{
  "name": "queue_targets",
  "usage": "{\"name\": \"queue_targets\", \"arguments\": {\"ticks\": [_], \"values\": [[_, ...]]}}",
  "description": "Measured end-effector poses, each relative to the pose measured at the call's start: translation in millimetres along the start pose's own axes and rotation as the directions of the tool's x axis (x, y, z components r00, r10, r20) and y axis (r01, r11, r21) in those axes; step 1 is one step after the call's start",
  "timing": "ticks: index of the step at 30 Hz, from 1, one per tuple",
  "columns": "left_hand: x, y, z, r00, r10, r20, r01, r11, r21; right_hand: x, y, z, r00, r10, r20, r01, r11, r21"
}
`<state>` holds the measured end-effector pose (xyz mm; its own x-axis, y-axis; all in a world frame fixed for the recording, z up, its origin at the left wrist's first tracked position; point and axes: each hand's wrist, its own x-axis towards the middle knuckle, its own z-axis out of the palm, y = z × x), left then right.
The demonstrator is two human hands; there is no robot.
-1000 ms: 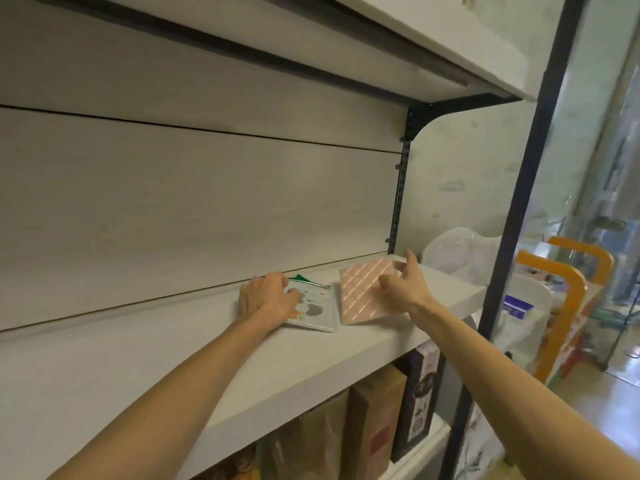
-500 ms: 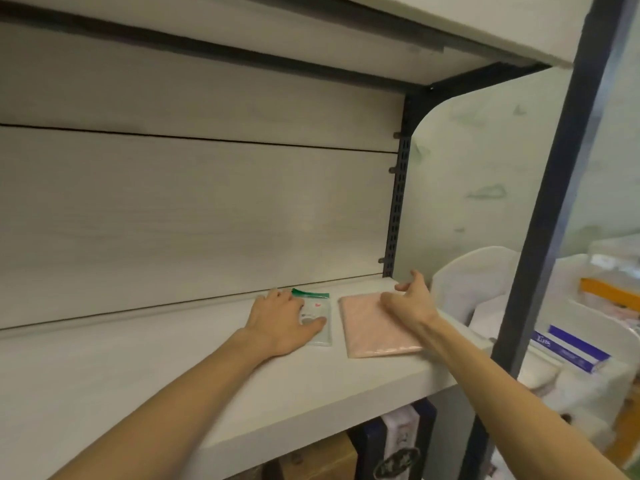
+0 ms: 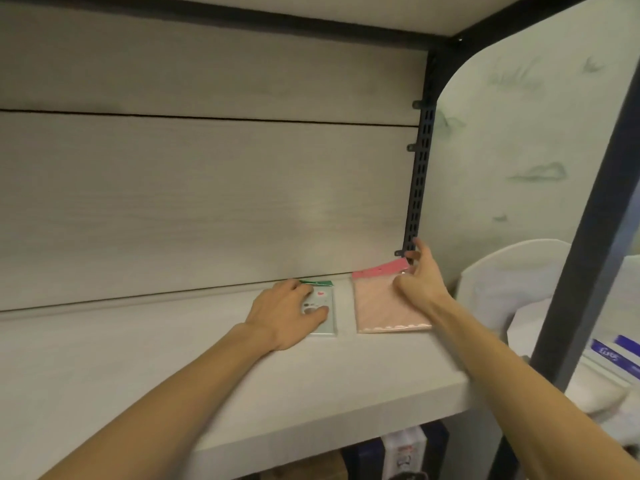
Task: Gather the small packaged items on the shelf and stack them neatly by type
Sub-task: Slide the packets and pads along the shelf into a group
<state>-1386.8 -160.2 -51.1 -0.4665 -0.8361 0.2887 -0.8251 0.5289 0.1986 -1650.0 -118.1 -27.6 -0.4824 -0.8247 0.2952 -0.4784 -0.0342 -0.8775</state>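
Two flat stacks of small packets lie side by side on the white shelf [image 3: 173, 368], near its back right corner. The pale green packets [image 3: 323, 306] with a green header are under my left hand [image 3: 287, 311], which rests flat on them with the fingers spread. The pink packets [image 3: 384, 306] with a red header lie flat to the right. My right hand [image 3: 420, 280] touches their right edge with thumb and fingers, the index finger raised toward the black upright.
A black slotted upright [image 3: 419, 181] stands at the back corner and a black frame post [image 3: 585, 258] at the front right. White containers [image 3: 509, 285] sit beyond the shelf's right end. Boxes [image 3: 405, 455] stand on the level below.
The pink packets were tilted up in my right hand and now lie flat on the shelf. My left hand stays on the green packets. The camera has moved closer.
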Motion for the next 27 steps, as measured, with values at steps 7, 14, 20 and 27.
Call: {"name": "queue_targets", "arguments": {"ticks": [7, 14, 20, 27], "values": [[-3, 7, -6, 0.997, -0.007, 0.080, -0.002, 0.994, 0.113, -17, -11, 9, 0.966, -0.164, 0.198, 0.252, 0.754, -0.606], [-16, 9, -14, 0.994, -0.055, 0.100, 0.046, 0.995, 0.086, -45, -31, 31, 0.948, -0.181, 0.262, 0.316, 0.634, -0.706], [-56, -39, -55, 0.991, -0.005, -0.134, 0.028, 0.984, 0.174, -86, -71, 77, 0.895, -0.358, 0.268, 0.444, 0.639, -0.629], [-162, -147, -137, 0.946, 0.060, -0.318, 0.063, 0.929, 0.364, -165, -154, 172, 0.810, -0.550, 0.206, 0.571, 0.658, -0.491]]}}
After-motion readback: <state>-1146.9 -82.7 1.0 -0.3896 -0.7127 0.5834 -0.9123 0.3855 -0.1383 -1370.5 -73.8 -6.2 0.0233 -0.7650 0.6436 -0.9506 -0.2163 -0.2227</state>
